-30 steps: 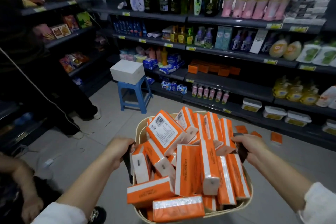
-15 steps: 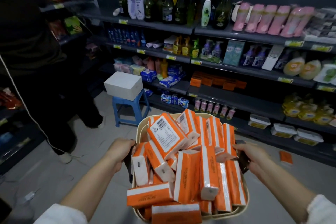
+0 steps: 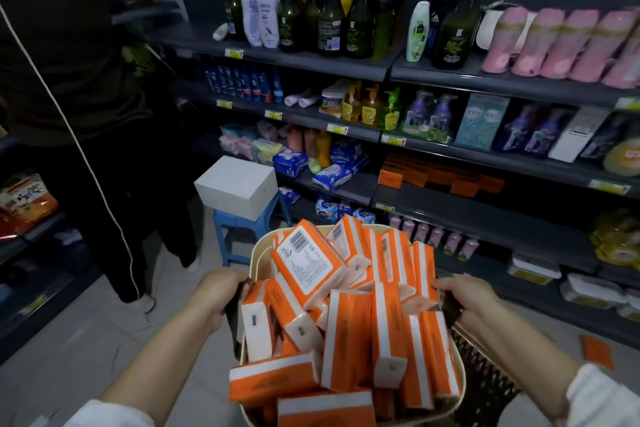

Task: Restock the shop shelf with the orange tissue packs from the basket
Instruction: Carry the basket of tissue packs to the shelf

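Basket [image 3: 258, 253], heaped with orange tissue packs [image 3: 348, 333] lying every way, carried between left hand [image 3: 216, 295] and right hand [image 3: 467, 302], each grip clenched on its sides; target shelf [image 3: 485, 215] far right, nearer the right hand.

left sleeve [image 3: 104, 415]: white fabric, ending far up the forearm
right sleeve [image 3: 604, 395]: white, soft thick cuff, bunched at its edge
left hand [image 3: 221, 291]: bare
right hand [image 3: 474, 295]: bare
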A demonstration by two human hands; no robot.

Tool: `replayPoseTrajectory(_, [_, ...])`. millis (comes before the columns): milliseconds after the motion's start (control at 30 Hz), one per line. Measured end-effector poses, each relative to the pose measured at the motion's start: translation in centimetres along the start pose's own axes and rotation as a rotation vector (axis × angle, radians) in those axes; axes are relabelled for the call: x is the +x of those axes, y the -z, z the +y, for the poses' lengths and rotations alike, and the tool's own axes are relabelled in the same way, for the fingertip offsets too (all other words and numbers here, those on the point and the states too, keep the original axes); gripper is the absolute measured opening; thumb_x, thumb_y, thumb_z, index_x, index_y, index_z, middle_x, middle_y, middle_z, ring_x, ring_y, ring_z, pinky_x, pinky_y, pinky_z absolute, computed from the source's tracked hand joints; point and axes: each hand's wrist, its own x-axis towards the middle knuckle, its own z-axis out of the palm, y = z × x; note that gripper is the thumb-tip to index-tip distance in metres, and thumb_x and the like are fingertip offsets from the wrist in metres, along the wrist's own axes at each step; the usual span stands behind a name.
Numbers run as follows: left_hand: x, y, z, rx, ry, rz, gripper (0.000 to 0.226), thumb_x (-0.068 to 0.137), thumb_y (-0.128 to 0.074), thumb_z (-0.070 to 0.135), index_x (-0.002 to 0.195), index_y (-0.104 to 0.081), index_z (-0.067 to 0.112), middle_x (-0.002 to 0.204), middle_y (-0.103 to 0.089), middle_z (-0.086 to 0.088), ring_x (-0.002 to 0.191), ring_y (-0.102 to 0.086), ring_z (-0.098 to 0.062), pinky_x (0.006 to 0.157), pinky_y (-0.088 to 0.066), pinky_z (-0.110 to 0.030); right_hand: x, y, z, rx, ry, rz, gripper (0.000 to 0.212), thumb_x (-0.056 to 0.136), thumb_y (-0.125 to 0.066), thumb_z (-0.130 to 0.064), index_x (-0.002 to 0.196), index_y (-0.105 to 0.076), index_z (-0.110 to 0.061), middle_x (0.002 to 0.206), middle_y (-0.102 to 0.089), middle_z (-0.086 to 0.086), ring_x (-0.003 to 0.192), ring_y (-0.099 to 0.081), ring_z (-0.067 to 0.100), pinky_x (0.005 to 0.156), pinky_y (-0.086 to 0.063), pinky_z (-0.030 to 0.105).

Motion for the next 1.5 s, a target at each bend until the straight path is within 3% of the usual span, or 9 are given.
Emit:
replayPoseTrajectory(133, [4.5, -1.6, 3.7, -0.035, 0.031, 0.041, 0.018, 0.09, -0.052, 0.01, 0.076, -0.062, 0.006, 0.07, -0.06, -0.015, 0.064, -0.056, -0.023, 0.064, -0.044, -0.033, 5.0, -2.0, -3.7, -0.002, -0.004, -0.012, 0.032, 0.077, -0.062, 0.012, 0.109, -0.058, 0.008, 0.099, -0.065, 0.029, 0.085, -0.065, 0.038, 0.071, -0.052, 0.048])
replayPoseTrajectory(367, [11.5, -4.2, 9.4, -0.055, 0.065, 0.057, 0.023, 0.091, -0.054, 0.009, 0.069, -0.059, 0.006, 0.054, -0.058, -0.008, 0.055, -0.053, -0.021, 0.064, -0.041, -0.032, 12.9, -4.4, -9.3, -0.035, 0.028, 0.019, 0.032, 0.071, -0.071, 0.007, 0.101, -0.062, 0.007, 0.097, -0.067, 0.026, 0.088, -0.066, 0.036, 0.083, -0.054, 0.05])
replayPoseTrajectory(500, [15.9, -6.0, 12.7, -0.053, 0.048, 0.033, 0.024, 0.091, -0.053, 0.007, 0.067, -0.057, 0.007, 0.058, -0.06, -0.009, 0.059, -0.055, -0.022, 0.065, -0.042, -0.032, 16.2, -5.6, -11.5, -0.01, 0.019, 0.043, 0.021, 0.071, -0.071, 0.006, 0.088, -0.061, 0.0, 0.079, -0.065, 0.017, 0.066, -0.062, 0.025, 0.06, -0.05, 0.035])
replayPoseTrajectory(700, [24.5, -7.8, 16.9, -0.01, 0.106, -0.072, 0.019, 0.088, -0.055, 0.007, 0.069, -0.057, 0.008, 0.061, -0.059, -0.011, 0.054, -0.054, -0.021, 0.056, -0.043, -0.03, 21.0, -8.4, -13.7, 0.055, -0.012, 0.125, 0.016, 0.072, -0.064, 0.016, 0.07, -0.056, 0.002, 0.068, -0.062, 0.018, 0.059, -0.059, 0.026, 0.056, -0.047, 0.032])
replayPoseTrajectory(833, [30.6, -8.2, 20.8, 0.047, 0.106, -0.144, 0.021, 0.089, -0.056, 0.004, 0.068, -0.055, 0.003, 0.055, -0.057, -0.014, 0.055, -0.052, -0.026, 0.055, -0.04, -0.031, 24.0, -11.4, -15.3, 0.138, -0.051, 0.178, 0.021, 0.072, -0.062, 0.019, 0.088, -0.057, 0.008, 0.083, -0.063, 0.024, 0.065, -0.058, 0.029, 0.06, -0.05, 0.036])
replayPoseTrajectory(1000, [36.6, -8.3, 24.7, 0.158, 0.082, -0.166, 0.021, 0.089, -0.056, 0.004, 0.068, -0.056, 0.002, 0.066, -0.06, -0.017, 0.065, -0.055, -0.028, 0.059, -0.04, -0.032, 26.8, -14.8, -16.7, 0.127, -0.086, 0.241, 0.016, 0.073, -0.064, 0.014, 0.071, -0.058, -0.001, 0.074, -0.063, 0.018, 0.065, -0.06, 0.028, 0.059, -0.048, 0.034])
replayPoseTrajectory(1200, [41.2, -8.3, 27.2, 0.194, 0.067, -0.198, 0.015, 0.087, -0.059, 0.006, 0.073, -0.061, 0.0, 0.076, -0.065, -0.021, 0.081, -0.061, -0.035, 0.075, -0.045, -0.039, 29.0, -18.6, -17.6, 0.159, -0.083, 0.232, 0.014, 0.076, -0.063, 0.013, 0.079, -0.06, 0.0, 0.081, -0.065, 0.016, 0.072, -0.062, 0.026, 0.061, -0.05, 0.035])
replayPoseTrajectory(1367, [43.7, -8.3, 27.7, 0.198, 0.092, -0.174, 0.015, 0.087, -0.057, 0.007, 0.076, -0.062, -0.002, 0.084, -0.066, -0.025, 0.086, -0.062, -0.038, 0.076, -0.045, -0.04, 31.4, -20.2, -19.1, 0.125, -0.104, 0.204, 0.021, 0.074, -0.067, 0.01, 0.094, -0.062, 0.008, 0.09, -0.069, 0.024, 0.087, -0.066, 0.037, 0.073, -0.055, 0.044])
replayPoseTrajectory(1500, [44.8, -8.8, 27.7, 0.186, 0.116, -0.147, 0.018, 0.091, -0.054, 0.007, 0.076, -0.059, -0.002, 0.076, -0.064, -0.023, 0.07, -0.058, -0.03, 0.063, -0.042, -0.034, 34.1, -20.6, -20.3, 0.116, -0.104, 0.179, 0.02, 0.072, -0.066, 0.013, 0.09, -0.064, 0.007, 0.091, -0.069, 0.023, 0.083, -0.066, 0.034, 0.069, -0.055, 0.04])
